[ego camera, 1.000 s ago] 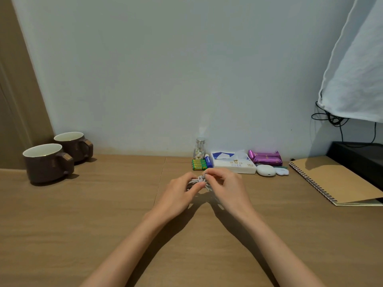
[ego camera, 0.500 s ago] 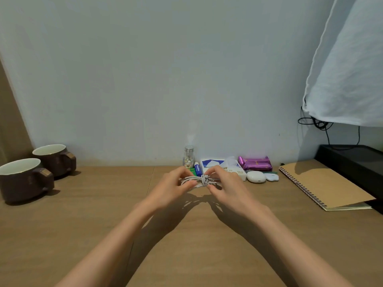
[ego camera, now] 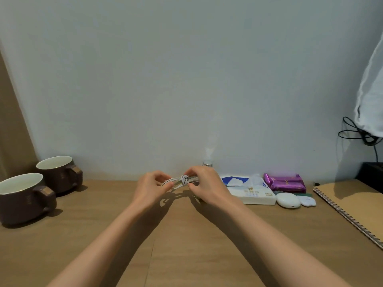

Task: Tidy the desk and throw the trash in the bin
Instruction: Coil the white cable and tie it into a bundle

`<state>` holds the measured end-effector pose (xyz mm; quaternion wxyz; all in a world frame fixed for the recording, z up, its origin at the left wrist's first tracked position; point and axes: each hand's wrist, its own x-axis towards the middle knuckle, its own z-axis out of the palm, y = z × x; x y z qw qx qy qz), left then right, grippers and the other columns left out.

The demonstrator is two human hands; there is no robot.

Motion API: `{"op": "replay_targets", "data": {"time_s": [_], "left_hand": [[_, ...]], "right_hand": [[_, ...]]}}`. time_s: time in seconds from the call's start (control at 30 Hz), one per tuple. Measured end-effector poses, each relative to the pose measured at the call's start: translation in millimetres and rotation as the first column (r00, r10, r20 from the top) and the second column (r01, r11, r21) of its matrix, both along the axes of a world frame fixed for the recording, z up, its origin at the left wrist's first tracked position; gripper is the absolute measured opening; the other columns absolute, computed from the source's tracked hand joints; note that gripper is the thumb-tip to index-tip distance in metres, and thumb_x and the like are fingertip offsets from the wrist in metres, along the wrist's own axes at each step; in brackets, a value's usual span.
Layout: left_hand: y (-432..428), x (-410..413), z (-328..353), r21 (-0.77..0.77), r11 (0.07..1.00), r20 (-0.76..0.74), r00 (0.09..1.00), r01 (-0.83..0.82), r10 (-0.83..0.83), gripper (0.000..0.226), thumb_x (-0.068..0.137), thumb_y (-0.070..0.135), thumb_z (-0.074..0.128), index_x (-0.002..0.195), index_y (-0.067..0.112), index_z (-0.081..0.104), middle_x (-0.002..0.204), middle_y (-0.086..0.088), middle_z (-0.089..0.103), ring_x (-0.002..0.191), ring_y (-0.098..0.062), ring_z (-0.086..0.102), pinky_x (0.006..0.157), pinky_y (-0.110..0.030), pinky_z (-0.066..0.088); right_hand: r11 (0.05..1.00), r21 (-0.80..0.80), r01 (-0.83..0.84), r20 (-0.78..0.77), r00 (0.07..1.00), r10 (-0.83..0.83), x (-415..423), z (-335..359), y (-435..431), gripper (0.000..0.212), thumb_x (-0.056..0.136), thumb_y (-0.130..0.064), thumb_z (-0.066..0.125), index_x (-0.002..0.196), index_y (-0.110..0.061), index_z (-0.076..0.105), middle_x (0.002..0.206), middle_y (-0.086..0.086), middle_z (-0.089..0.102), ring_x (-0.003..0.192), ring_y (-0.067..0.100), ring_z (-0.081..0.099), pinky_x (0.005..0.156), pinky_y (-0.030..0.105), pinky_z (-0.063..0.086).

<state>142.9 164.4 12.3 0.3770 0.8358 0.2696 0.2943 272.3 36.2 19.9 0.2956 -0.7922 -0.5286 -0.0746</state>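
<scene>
Both hands are raised just above the wooden table [ego camera: 186, 245], each pinching one end of a bundled white cable [ego camera: 180, 180] that is wrapped tight at its middle. The left hand [ego camera: 150, 188] grips the left loops between thumb and fingers; the right hand [ego camera: 207, 186] grips the right loops the same way. The bundle hangs between them, clear of the table, its shadow below. Two brown mugs [ego camera: 24, 196] stand at the far left. To the right of the hands lie a white tissue pack [ego camera: 253, 193] with a blue panel and gold print too small to read, a purple packet [ego camera: 285, 183], a white oval case [ego camera: 288, 200], and a spiral notebook [ego camera: 352, 206]. A small glass bottle [ego camera: 207, 163] peeks out behind the right hand.
</scene>
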Motion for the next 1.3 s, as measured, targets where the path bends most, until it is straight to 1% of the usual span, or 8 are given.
{"op": "replay_targets", "data": {"time_s": [0.17, 0.33, 0.53, 0.73, 0.83, 0.97, 1.13, 1.3], "left_hand": [[11.9, -12.9, -9.9, 0.008, 0.998, -0.046, 0.997, -0.062, 0.062, 0.009, 0.075, 0.021, 0.076, 0.082, 0.020, 0.070, 0.073, 0.008, 0.066, 0.063, -0.006, 0.061, 0.048, -0.007, 0.042], [8.5, -4.5, -14.3, -0.018, 0.995, -0.053, 0.994, -0.098, 0.097, 0.010, 0.074, 0.020, 0.075, 0.083, 0.018, 0.072, 0.067, 0.011, 0.063, 0.058, 0.005, 0.054, 0.045, -0.004, 0.039], [8.7, 0.8, -21.3, -0.124, 0.989, -0.053, 0.996, -0.083, 0.077, 0.013, 0.071, 0.023, 0.078, 0.083, 0.019, 0.074, 0.073, 0.003, 0.071, 0.057, -0.005, 0.063, 0.059, -0.022, 0.054], [0.1, -0.6, -19.9, -0.372, 0.928, -0.006, 1.000, -0.008, 0.006, 0.017, 0.072, 0.005, 0.079, 0.086, 0.008, 0.072, 0.082, -0.011, 0.073, 0.070, -0.019, 0.069, 0.063, -0.033, 0.061], [-2.6, -4.5, -17.3, -0.287, 0.958, 0.020, 0.999, -0.019, 0.026, 0.018, 0.073, 0.008, 0.078, 0.090, 0.014, 0.074, 0.084, -0.005, 0.073, 0.074, -0.018, 0.071, 0.067, -0.038, 0.061], [-14.6, -10.4, -2.7, -0.120, 0.993, 0.065, 0.997, -0.022, 0.030, 0.013, 0.078, 0.022, 0.072, 0.089, 0.030, 0.074, 0.086, 0.011, 0.072, 0.063, -0.013, 0.070, 0.060, -0.035, 0.059], [-54.8, 6.8, 15.7, -0.008, 0.992, 0.023, 0.992, 0.126, -0.125, 0.011, 0.079, 0.030, 0.070, 0.083, 0.040, 0.072, 0.081, 0.017, 0.072, 0.068, -0.009, 0.069, 0.070, -0.032, 0.057], [-109.5, 45.9, 8.9, 0.009, 0.970, -0.040, 0.969, 0.244, -0.243, 0.013, 0.080, 0.028, 0.070, 0.091, 0.030, 0.076, 0.079, 0.011, 0.072, 0.060, 0.000, 0.057, 0.057, -0.019, 0.043]], "right_hand": [[0.986, -0.130, -0.102, 0.066, 0.992, 0.112, 7.2, -8.3, 27.8, 0.024, 0.085, -0.022, 0.063, 0.109, -0.025, 0.062, 0.110, -0.003, 0.067, 0.108, 0.014, 0.054, 0.088, 0.033, 0.047], [0.992, -0.096, -0.076, 0.107, 0.990, 0.087, 13.4, -19.6, 30.2, 0.025, 0.085, -0.025, 0.066, 0.111, -0.025, 0.065, 0.109, -0.004, 0.068, 0.106, 0.015, 0.052, 0.086, 0.034, 0.047], [0.996, -0.054, -0.070, 0.161, 0.984, 0.077, 21.0, -24.8, 21.1, 0.023, 0.082, -0.023, 0.070, 0.105, -0.020, 0.071, 0.102, 0.001, 0.070, 0.100, 0.021, 0.060, 0.081, 0.031, 0.045], [0.996, -0.044, -0.077, 0.112, 0.990, 0.082, 23.2, -26.1, 16.3, 0.026, 0.080, -0.011, 0.067, 0.103, -0.020, 0.072, 0.099, 0.002, 0.073, 0.097, 0.020, 0.063, 0.082, 0.034, 0.050], [0.998, 0.029, -0.062, 0.056, 0.997, 0.060, 18.6, -17.8, 11.9, 0.020, 0.082, -0.010, 0.065, 0.098, -0.017, 0.075, 0.095, 0.001, 0.074, 0.089, 0.015, 0.064, 0.079, 0.028, 0.050], [0.987, 0.157, -0.027, -0.021, 0.999, 0.031, 7.0, 8.1, -14.2, 0.012, 0.083, -0.013, 0.069, 0.093, -0.016, 0.077, 0.087, -0.003, 0.074, 0.066, 0.000, 0.054, 0.065, 0.007, 0.039], [0.979, 0.184, 0.093, -0.105, 0.992, -0.075, 7.1, 20.1, -81.0, 0.009, 0.081, -0.017, 0.070, 0.086, -0.020, 0.077, 0.072, -0.010, 0.068, 0.061, -0.001, 0.053, 0.060, 0.012, 0.038], [0.948, 0.152, 0.281, -0.189, 0.949, -0.251, 21.0, 3.9, -150.4, 0.010, 0.077, -0.017, 0.070, 0.078, -0.023, 0.077, 0.064, -0.017, 0.066, 0.061, 0.005, 0.054, 0.057, 0.009, 0.039]]}}
